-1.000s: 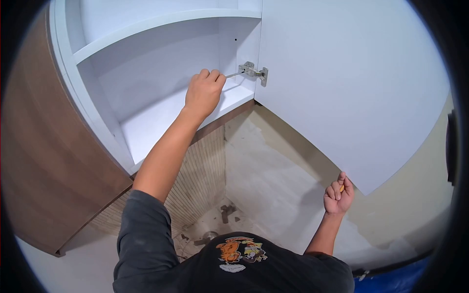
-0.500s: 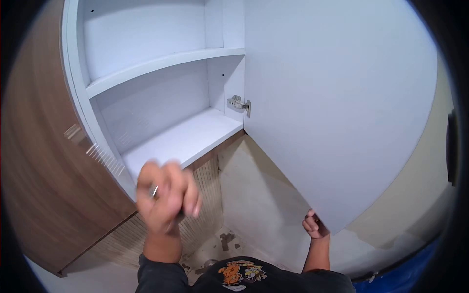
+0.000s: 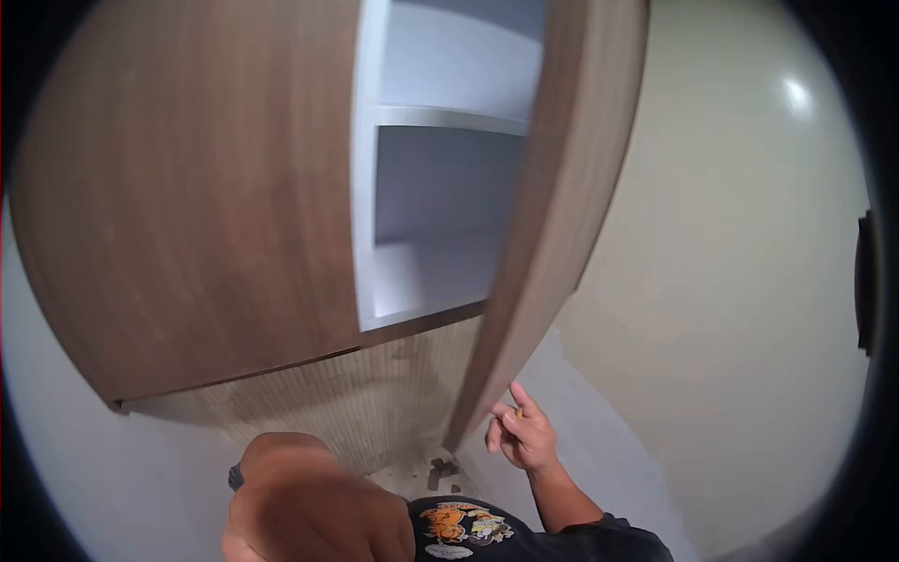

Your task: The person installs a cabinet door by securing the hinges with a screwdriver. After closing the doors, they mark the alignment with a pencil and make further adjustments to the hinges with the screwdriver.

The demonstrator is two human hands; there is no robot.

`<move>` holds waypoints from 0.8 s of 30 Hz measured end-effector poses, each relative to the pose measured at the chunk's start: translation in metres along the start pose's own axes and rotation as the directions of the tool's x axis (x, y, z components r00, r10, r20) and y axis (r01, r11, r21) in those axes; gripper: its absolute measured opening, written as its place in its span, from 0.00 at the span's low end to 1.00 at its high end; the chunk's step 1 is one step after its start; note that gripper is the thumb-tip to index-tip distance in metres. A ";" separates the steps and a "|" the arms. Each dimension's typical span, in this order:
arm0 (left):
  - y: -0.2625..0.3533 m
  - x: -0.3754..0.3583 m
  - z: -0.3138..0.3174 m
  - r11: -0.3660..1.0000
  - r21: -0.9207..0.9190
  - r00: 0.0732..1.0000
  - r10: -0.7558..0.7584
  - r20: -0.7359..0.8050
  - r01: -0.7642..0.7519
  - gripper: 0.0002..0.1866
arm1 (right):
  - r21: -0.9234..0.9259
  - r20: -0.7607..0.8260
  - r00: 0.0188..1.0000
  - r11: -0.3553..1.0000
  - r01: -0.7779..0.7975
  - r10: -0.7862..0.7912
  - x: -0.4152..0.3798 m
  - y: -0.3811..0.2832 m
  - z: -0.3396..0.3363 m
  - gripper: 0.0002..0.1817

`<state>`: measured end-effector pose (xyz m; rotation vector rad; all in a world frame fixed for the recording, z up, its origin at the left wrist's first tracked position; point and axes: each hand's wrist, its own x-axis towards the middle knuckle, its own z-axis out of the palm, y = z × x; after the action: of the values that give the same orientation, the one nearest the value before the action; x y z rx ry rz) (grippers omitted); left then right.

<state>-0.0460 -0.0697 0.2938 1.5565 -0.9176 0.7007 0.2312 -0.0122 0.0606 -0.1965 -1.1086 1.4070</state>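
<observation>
The cabinet door [image 3: 543, 206], brown wood-grain outside, stands partly open with its edge toward me. My right hand [image 3: 526, 440] is at the door's lower edge, one finger stretched up against it. The other fingers are curled, with a tiny yellowish thing between them, too small to name. Large and blurred at the bottom left, my left hand [image 3: 314, 501] is closed. A dark grey end [image 3: 235, 477] shows beside it; the rest of that object is hidden. Behind the door is the white cabinet interior [image 3: 440, 187] with a shelf [image 3: 449, 118].
A closed brown cabinet door [image 3: 215, 206] fills the left. Below the cabinet is a ribbed beige panel [image 3: 328, 393]. A pale wall [image 3: 721, 234] rises at the right. Dark scraps [image 3: 440, 473] lie low down, near my shirt.
The door has swung from wide open to partly open, its brown outer side now showing. My right hand moved left with it. My left hand came down and nearer; my view turned.
</observation>
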 end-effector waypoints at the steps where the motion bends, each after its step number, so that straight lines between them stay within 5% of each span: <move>1: 0.003 -0.005 0.000 1.000 -0.024 1.000 -0.004 0.030 0.005 0.11 | 0.025 -0.017 1.000 1.000 -0.015 0.016 0.012 0.010 -0.001 0.25; 6: 0.018 -0.014 0.007 0.998 0.059 0.994 -0.017 0.106 0.011 0.08 | 0.086 -0.054 0.998 0.996 -0.029 0.033 0.066 0.044 -0.010 0.19; 8: 0.025 -0.033 0.008 0.989 0.135 0.988 -0.073 0.137 0.054 0.14 | 0.068 -0.061 0.998 0.998 -0.018 0.022 0.081 0.051 -0.010 0.18; 14: 0.036 -0.028 0.031 0.984 0.109 0.988 -0.129 -0.082 0.138 0.17 | 0.004 -0.131 0.991 0.999 -0.039 0.039 0.104 0.059 -0.003 0.17; 17: 0.044 0.004 0.029 0.985 0.151 0.993 -0.094 0.072 0.082 0.11 | -0.011 -0.145 0.989 0.999 -0.044 0.042 0.110 0.059 0.000 0.18; 19: 0.030 0.008 0.042 0.981 0.185 0.993 0.069 -0.091 -0.051 0.10 | -0.022 -0.136 0.990 0.999 -0.034 0.031 0.113 0.061 0.000 0.20; 21: 0.031 0.007 0.045 0.982 0.182 0.991 0.077 -0.114 -0.055 0.09 | -0.012 -0.163 0.986 0.999 -0.049 0.046 0.116 0.062 0.003 0.19; 24: 0.044 0.008 0.037 0.987 0.150 0.997 -0.066 0.028 0.061 0.09 | -0.032 -0.182 0.981 0.997 -0.073 0.066 0.118 0.061 0.008 0.19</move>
<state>-0.0816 -0.1101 0.3166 1.7266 -0.8514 0.7139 0.1589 0.0973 0.0805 -0.3866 -0.9863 1.4009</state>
